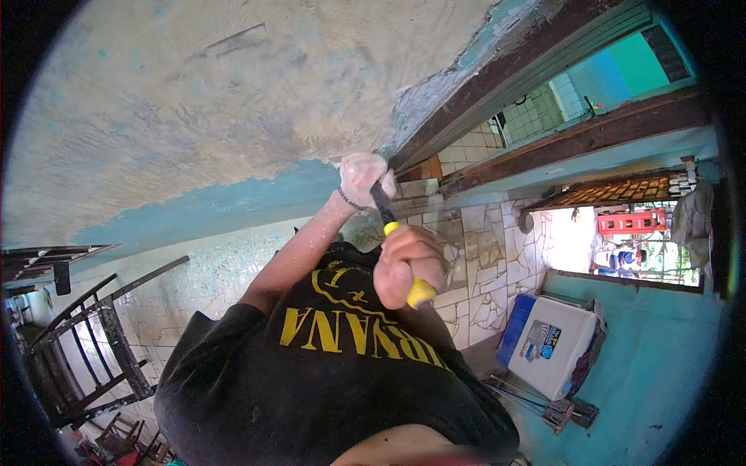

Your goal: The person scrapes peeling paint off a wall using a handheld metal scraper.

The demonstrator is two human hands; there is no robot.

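My right hand (pixel 408 264) is closed round the grip of a long-handled tool with a yellow-and-black handle (pixel 420 292). Its dark shaft slants up and left to my left hand, where the far end is out of sight; the tool's exact kind does not show. Against the lower edge of the scraped wall (pixel 256 101), beside a dark wooden frame, my left hand (pixel 363 177) is closed. White covers it, either a glove or dust, and its fingers hide what they hold. Bare grey plaster shows on the wall above a strip of blue paint.
A dark wooden frame (pixel 497 78) runs up to the right of my hands. Far left stands a dark metal ladder-like frame (pixel 116 349). A white and blue cooler box (pixel 550 346) is at lower right, near an opening with a red crate (pixel 631 222). Irregular tiles (pixel 486 264) cover the floor.
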